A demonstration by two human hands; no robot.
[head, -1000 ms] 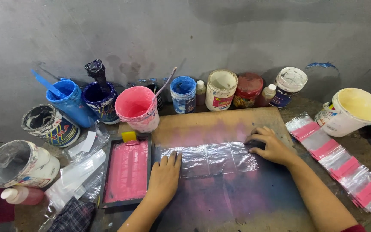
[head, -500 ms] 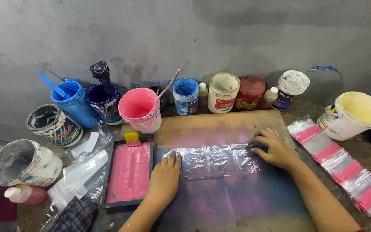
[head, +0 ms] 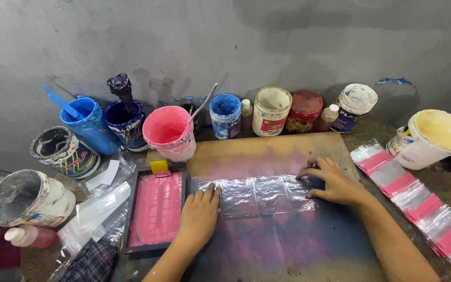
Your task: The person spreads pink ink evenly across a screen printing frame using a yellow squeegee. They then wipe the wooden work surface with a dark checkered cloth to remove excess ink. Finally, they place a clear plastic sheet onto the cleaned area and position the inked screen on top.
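A row of clear plastic bags (head: 259,194) lies flat on a paint-stained board (head: 267,154). My left hand (head: 199,215) presses palm-down on the bags' left end, fingers together. At the right end my right hand (head: 332,181) rests with fingers spread on the plastic. Neither hand grips anything. A dark-framed printing screen (head: 156,209) coated in pink ink sits just left of my left hand, with a small yellow piece (head: 158,166) at its top edge.
Paint tubs line the wall: blue (head: 87,122), dark blue (head: 126,120), pink (head: 170,133) with a stick, small blue (head: 225,115), white (head: 271,110), red (head: 305,110), cream (head: 434,137). Bags with pink strips (head: 418,201) lie at right. A grey-crusted tub (head: 24,198) stands at left.
Both hands stay pressed on the plastic bags, shifting only slightly. The view has drifted a little.
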